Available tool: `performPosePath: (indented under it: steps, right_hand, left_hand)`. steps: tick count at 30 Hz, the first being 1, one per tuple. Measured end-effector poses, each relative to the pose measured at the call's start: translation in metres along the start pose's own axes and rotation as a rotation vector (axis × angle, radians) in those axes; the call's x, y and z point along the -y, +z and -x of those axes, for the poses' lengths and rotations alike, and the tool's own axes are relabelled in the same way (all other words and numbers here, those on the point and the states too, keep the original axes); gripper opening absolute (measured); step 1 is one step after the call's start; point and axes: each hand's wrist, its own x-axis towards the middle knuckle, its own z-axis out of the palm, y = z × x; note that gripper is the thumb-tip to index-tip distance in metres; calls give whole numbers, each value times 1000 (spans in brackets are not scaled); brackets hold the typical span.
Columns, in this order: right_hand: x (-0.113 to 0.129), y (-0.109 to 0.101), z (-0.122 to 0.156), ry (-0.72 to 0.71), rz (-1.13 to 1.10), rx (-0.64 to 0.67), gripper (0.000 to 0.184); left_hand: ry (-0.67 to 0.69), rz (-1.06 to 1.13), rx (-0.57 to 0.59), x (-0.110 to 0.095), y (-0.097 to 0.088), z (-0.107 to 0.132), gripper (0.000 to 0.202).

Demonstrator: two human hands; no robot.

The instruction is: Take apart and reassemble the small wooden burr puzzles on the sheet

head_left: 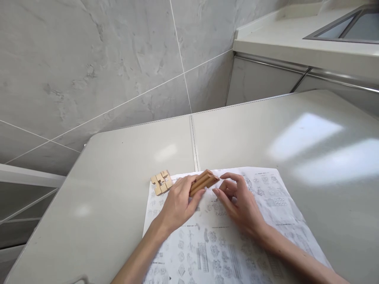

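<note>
My left hand (180, 201) is closed round a bundle of grooved wooden bars (204, 181), held just above a printed instruction sheet (225, 236). Close beside the bundle's right end is my right hand (237, 199), its fingers curled with the fingertips near the bars; nothing shows inside them. A small notched wooden puzzle piece (161, 182) lies on the sheet's top-left corner, left of my left hand.
The sheet lies on a pale grey table (118, 165) with a seam down its middle. Grey tiled floor shows beyond the far edge. A white counter (296, 39) with an inset sink stands at upper right.
</note>
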Motion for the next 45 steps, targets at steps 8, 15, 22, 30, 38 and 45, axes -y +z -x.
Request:
performPosePath:
  steps: [8,15,22,30,38,45]
  right_hand:
    - [2,1,-1,-17,26,38,17]
    - [1,0,-2,-36,97,70,14]
    - [1,-1,-3,-44,125,93,14]
    - [-1,-1,-2,-49,137,107,14]
    - [0,-2,-3,-47,145,115,12]
    - [0,-2,-3,-51,151,109,13]
  left_hand:
    - [37,-399,-331,14,-1,-4,14]
    - [-42,-489,-364,16,5,-4,11]
    - [-93,-549,-370,21,8,-5,15]
    - [-138,-650,-396,24,8,-3,16]
    - [-158,-645,-386,28,11,-2,31]
    - [-60,-551,-431,17,9,-3,48]
